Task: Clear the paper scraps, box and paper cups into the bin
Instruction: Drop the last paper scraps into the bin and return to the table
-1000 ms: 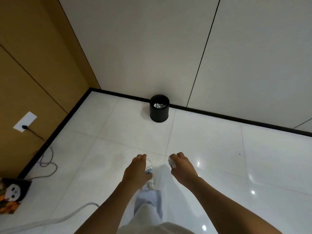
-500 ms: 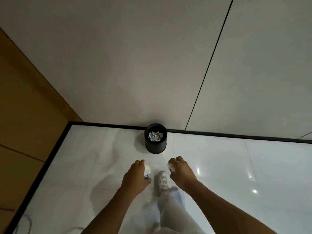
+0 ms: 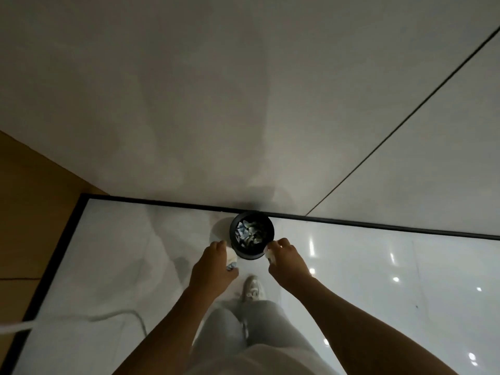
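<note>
Bin (image 3: 252,235): centre frame against the wall, nearer than before, paper inside.
Left hand (image 3: 212,269): grips a crumpled scrap (image 3: 232,259), now beside the rim.
Right hand (image 3: 288,262): pinches white paper (image 3: 268,254) at the rim.

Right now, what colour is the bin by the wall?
Black bin, seen best in the head view, the only one.

An office-like interior: glossy white floor tiles (image 3: 351,266), panelled wall (image 3: 243,104), black skirting (image 3: 162,200).

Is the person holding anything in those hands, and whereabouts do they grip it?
Each holds crumpled white paper: left hand fingers curl round one scrap, right hand round another.
</note>
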`<move>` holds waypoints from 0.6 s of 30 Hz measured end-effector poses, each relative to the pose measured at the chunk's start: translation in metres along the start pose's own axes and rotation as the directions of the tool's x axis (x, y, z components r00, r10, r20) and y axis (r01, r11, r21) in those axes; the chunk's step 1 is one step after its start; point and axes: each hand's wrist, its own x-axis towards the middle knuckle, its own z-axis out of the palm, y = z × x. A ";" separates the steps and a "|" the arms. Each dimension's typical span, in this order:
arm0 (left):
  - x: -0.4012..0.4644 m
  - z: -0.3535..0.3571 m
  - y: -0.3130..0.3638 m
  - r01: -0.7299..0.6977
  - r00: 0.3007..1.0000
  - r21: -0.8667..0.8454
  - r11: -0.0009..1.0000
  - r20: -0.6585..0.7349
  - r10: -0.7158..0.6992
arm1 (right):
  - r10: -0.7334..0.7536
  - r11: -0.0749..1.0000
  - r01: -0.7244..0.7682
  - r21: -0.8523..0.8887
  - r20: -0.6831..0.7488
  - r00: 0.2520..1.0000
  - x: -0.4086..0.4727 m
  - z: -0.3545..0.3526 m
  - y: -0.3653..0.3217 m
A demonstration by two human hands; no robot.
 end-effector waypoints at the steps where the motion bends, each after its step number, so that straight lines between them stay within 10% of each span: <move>1: 0.014 -0.002 -0.005 0.009 1.000 -0.008 1.000 0.014 -0.009 | 0.010 1.000 -0.010 -0.005 0.019 1.000 0.014 0.002 -0.001; 18: 0.257 0.157 -0.131 -0.079 0.995 -0.004 0.997 0.069 0.079 | 0.163 0.986 -0.164 0.041 0.031 0.986 0.304 0.213 0.087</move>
